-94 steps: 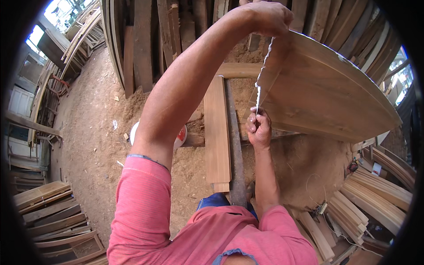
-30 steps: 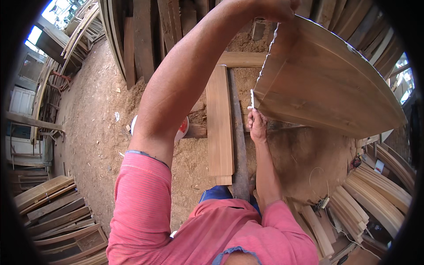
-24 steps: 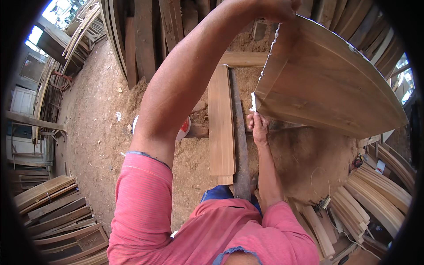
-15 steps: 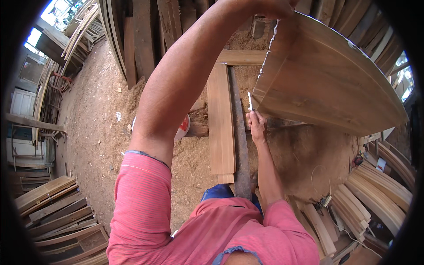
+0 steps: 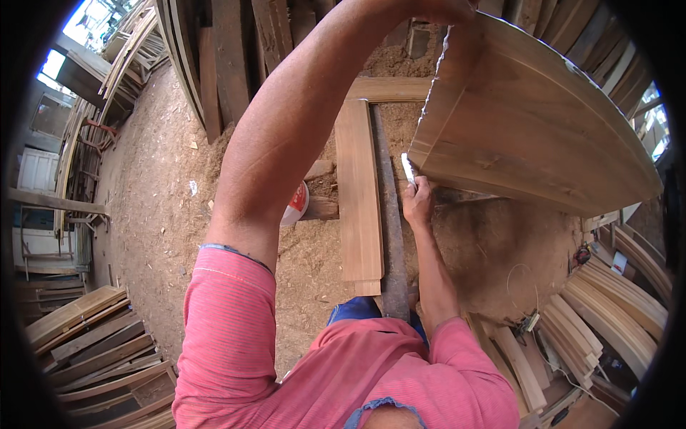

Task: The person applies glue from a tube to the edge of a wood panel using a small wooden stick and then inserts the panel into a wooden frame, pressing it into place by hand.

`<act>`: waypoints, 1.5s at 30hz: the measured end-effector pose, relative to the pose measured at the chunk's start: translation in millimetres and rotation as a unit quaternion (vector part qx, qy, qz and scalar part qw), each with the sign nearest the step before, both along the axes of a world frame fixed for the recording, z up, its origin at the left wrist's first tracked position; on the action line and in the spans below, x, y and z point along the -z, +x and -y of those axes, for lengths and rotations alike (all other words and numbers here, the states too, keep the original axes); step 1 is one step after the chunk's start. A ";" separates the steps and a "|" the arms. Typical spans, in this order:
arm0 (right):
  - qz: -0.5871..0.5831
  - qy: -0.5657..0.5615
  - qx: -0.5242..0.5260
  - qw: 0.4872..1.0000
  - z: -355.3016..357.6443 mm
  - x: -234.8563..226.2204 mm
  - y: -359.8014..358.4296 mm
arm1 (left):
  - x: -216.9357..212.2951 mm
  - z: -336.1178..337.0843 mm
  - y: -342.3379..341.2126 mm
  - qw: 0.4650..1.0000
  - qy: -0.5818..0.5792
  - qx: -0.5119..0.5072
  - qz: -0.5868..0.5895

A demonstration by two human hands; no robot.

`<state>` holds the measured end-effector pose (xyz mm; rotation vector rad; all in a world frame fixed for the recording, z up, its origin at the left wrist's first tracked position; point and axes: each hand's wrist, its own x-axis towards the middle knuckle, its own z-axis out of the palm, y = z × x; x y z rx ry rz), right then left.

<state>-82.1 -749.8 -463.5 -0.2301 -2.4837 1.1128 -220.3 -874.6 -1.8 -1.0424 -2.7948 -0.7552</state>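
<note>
A large brown wooden panel [image 5: 522, 114] with a curved edge is held raised and tilted on the right. White paste runs in a bumpy line along its left edge and along its curved top edge. My left hand [image 5: 457, 10] reaches far up and grips the panel's upper left corner; part of that hand is hidden by the picture's rim. Below the panel's lower left corner, my right hand [image 5: 419, 200] is closed round a thin white-smeared stick [image 5: 408, 168]. The stick's tip is close to the pasted edge; whether it touches, I cannot tell.
Between my hands lies a long brown board [image 5: 359, 193] beside a narrow dark beam [image 5: 391, 229]. A white and red bucket [image 5: 296, 205] stands left of it, partly behind my left arm. Stacked curved wood pieces [image 5: 607, 293] lie at right, more boards [image 5: 100, 343] at lower left.
My right hand has shifted slightly, and the stick now leans more to the left at its tip. The panel and my left hand stay nearly in place.
</note>
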 end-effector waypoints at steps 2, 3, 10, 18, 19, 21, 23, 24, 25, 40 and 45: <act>0.031 -0.012 0.044 0.998 7.8 0.9 6.9 | -0.3 4.7 -1.9 1.000 0.000 -0.005 0.007; 0.046 -0.018 0.066 0.997 12.3 1.4 11.2 | 2.0 3.9 -6.2 1.000 -0.005 -0.013 0.002; 0.033 -0.068 0.064 0.995 15.7 15.2 0.2 | 4.3 -1.7 -4.9 1.000 0.006 -0.014 0.003; -0.004 -0.314 0.083 0.946 31.3 20.7 5.1 | 7.8 -0.7 -11.8 1.000 -0.009 -0.027 0.000; 0.023 -0.283 0.070 0.956 30.1 24.9 4.9 | 3.5 4.0 -5.8 1.000 -0.001 -0.016 0.003; 0.039 -0.344 0.102 0.932 15.1 52.5 -8.3 | -2.2 -1.0 -2.0 1.000 0.010 0.003 0.006; 0.057 -0.416 0.103 0.902 16.6 52.5 -10.2 | -1.2 1.8 -3.3 1.000 0.004 -0.005 0.010; 0.043 -0.391 0.092 0.915 19.7 53.0 -6.9 | -0.6 -0.7 -3.7 1.000 -0.007 -0.025 0.001; 0.030 -0.362 0.082 0.928 19.4 53.9 -1.7 | 1.3 -6.0 -3.7 0.999 -0.015 -0.043 -0.008; 0.099 -0.336 0.075 0.934 10.7 110.9 3.7 | 10.0 -3.1 -18.2 0.999 0.015 0.003 -0.031; 0.121 -0.440 0.092 0.885 5.1 99.1 2.1 | 14.2 7.5 -13.4 0.999 0.018 0.013 -0.042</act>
